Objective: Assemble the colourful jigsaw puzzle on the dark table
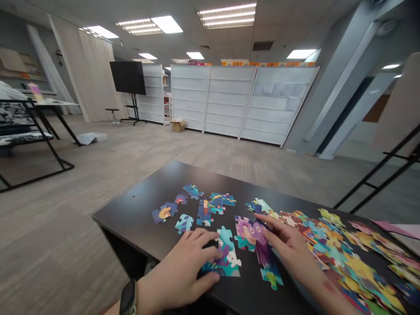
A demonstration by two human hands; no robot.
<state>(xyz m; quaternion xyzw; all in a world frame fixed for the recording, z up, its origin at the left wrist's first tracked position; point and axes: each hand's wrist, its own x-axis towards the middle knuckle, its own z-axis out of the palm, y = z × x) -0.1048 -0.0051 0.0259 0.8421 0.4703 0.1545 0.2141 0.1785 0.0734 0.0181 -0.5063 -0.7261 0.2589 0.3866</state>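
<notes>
My left hand (188, 269) lies over a joined block of teal and purple puzzle pieces (229, 258) near the table's front edge, fingers spread and touching it. My right hand (290, 247) pinches a dark puzzle piece (263, 224) between thumb and fingertips, at the upper right edge of a purple creature section (246, 229). Below that section, a strip with a green piece (272, 278) runs toward me. Beyond my left hand are a loose light-blue piece (184, 223), an orange-and-blue piece (165, 213) and a joined blue section (216, 203).
A large heap of colourful puzzle pieces (344, 249) covers the right side of the black table (138, 218). A pink-edged sheet (398, 229) lies at the far right. Beyond the table stand white shelves (229, 100), a screen on a stand (127, 78) and a black-framed chair (29, 131).
</notes>
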